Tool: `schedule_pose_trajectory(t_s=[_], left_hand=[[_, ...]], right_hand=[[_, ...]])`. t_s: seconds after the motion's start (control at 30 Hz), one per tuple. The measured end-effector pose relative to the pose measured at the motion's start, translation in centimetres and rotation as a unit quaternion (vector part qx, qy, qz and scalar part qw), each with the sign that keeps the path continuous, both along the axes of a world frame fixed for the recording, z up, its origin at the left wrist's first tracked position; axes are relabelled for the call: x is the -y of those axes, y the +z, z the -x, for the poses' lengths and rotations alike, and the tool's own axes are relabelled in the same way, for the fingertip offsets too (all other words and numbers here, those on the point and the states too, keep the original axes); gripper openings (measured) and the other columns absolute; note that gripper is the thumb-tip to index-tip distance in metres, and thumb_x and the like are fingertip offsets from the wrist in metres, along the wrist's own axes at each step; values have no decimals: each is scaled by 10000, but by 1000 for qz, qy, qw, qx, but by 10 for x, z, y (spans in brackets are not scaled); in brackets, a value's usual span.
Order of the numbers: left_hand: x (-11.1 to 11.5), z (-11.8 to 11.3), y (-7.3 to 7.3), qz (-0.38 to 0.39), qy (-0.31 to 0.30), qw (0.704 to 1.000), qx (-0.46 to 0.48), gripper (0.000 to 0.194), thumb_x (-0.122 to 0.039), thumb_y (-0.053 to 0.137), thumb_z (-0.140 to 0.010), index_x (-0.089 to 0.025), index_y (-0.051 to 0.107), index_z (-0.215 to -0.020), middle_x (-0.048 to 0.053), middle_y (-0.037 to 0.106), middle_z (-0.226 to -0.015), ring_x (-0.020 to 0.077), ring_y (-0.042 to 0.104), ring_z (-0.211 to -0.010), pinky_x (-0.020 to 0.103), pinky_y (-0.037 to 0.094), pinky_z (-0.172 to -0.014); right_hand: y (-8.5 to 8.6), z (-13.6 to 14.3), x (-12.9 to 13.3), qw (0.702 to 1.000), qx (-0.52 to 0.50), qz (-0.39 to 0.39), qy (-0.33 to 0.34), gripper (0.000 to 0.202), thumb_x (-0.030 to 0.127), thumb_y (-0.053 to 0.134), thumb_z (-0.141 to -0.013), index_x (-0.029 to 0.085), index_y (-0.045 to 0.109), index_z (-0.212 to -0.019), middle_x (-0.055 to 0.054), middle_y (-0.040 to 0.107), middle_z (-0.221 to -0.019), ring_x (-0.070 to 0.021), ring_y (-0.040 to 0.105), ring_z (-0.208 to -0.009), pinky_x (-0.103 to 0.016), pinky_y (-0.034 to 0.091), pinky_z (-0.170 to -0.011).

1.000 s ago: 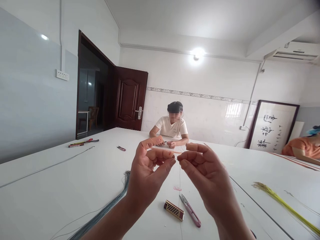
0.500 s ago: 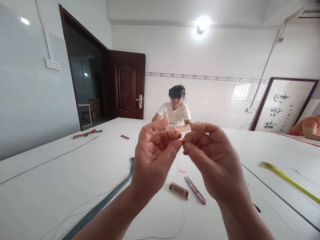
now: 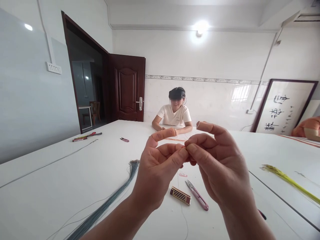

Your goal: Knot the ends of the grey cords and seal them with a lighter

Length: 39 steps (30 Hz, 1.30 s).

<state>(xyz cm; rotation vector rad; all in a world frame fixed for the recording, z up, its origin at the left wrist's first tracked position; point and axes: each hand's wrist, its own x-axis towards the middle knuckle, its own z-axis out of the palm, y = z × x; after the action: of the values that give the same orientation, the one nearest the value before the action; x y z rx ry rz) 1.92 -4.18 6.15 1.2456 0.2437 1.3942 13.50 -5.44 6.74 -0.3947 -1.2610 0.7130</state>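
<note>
My left hand (image 3: 160,170) and my right hand (image 3: 220,160) meet at their fingertips above the white table (image 3: 100,180). Thumb and forefinger of each are pinched together, and what lies between them is too small to make out. Some fingertips wear tan covers. Below the hands lie a patterned lighter (image 3: 180,195) and pink-handled thread snips (image 3: 197,195), with a small red-marked piece (image 3: 183,174) just beyond them. A thin grey cord runs down past the lighter. Left of my left hand stretches a bundle of blue-grey cords (image 3: 112,196).
A yellow-green cord bundle (image 3: 287,180) lies at the right. Small snips (image 3: 124,139) and red-handled tools (image 3: 87,136) are at the far left. Across the table sits a person (image 3: 175,113) with arms on it. A dark seam crosses the table at right.
Both hands have shifted slightly right and lower in view, still meeting at the fingertips. The upper fingers have spread a little. The view has tilted slightly upward.
</note>
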Motion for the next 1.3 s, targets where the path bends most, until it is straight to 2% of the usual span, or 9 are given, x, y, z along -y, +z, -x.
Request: schedule_pose_trajectory(t_s=[0.2, 0.43, 0.5, 0.6, 0.67, 0.77, 1.0, 1.13, 1.3], left_hand=[[-1, 1, 2, 60, 27, 998, -14, 288, -135, 620, -804, -230, 492, -1044, -71, 593, -602, 45, 525, -574, 167, 408, -576], [-1, 1, 3, 105, 14, 994, -14, 330, -103, 606, -760, -228, 492, -1044, -95, 510, -548, 36, 442, -533, 181, 381, -574], [-2, 0, 0, 69, 31, 997, -36, 277, -126, 598, -779, -220, 497, -1020, -85, 522, -563, 46, 475, -543, 187, 390, -563], [-6, -2, -8, -85, 156, 982, -59, 330, -106, 620, -764, -244, 498, -1038, -44, 598, -723, 91, 569, -682, 237, 446, -629], [-12, -4, -15, -224, 262, 937, -60, 466, -44, 636, -723, -275, 490, -1100, -24, 612, -842, 123, 590, -797, 299, 472, -725], [-21, -6, -22, -359, 348, 864, -58, 591, 28, 614, -700, -280, 475, -1184, -12, 610, -862, 141, 599, -815, 344, 498, -758], [-29, 0, -18, -494, 418, 761, -31, 744, 104, 621, -665, -245, 426, -1292, 1, 634, -887, 142, 640, -741, 329, 568, -679], [-23, 3, -16, -466, 428, 769, -88, 733, 99, 600, -704, -327, 422, -1273, -14, 651, -890, 146, 645, -779, 334, 554, -718], [-18, 10, -12, -448, 410, 776, -172, 411, 26, 583, -731, -256, 584, -1031, 21, 665, -830, 182, 619, -726, 355, 520, -666]], right_hand=[[-3, 2, -3, 1000, 24, -2, -12, 297, 29, 587, -767, 236, 578, -979, 48, 650, -730, -56, 599, -588, -150, 518, -523], [-6, 8, -1, 998, 39, -10, -37, 265, 25, 551, -775, 238, 576, -932, 59, 613, -719, -40, 563, -550, -141, 501, -504], [-4, 8, -1, 999, 24, 2, -34, 263, 35, 556, -772, 244, 569, -931, 63, 607, -700, -39, 545, -542, -144, 488, -501], [-3, 7, -1, 999, -6, 20, -46, 253, 65, 599, -758, 244, 565, -934, 64, 608, -660, -46, 545, -553, -144, 477, -517], [-2, 7, -1, 998, -16, 36, -44, 235, 93, 625, -752, 238, 566, -926, 62, 607, -650, -54, 556, -568, -153, 483, -531], [-3, 7, -1, 998, -14, 61, -13, 201, 132, 637, -765, 235, 569, -923, 61, 600, -665, -60, 560, -587, -171, 494, -556], [-7, 9, -4, 996, -31, 79, -32, 210, 152, 666, -737, 225, 563, -905, 63, 569, -646, -68, 522, -583, -187, 460, -559], [-7, 11, -3, 993, -34, 113, -28, 199, 177, 666, -738, 220, 557, -899, 59, 556, -658, -78, 496, -574, -202, 438, -539], [-6, 10, -2, 990, -30, 135, 1, 195, 197, 661, -761, 215, 581, -938, 44, 568, -663, -90, 518, -595, -210, 447, -550]])
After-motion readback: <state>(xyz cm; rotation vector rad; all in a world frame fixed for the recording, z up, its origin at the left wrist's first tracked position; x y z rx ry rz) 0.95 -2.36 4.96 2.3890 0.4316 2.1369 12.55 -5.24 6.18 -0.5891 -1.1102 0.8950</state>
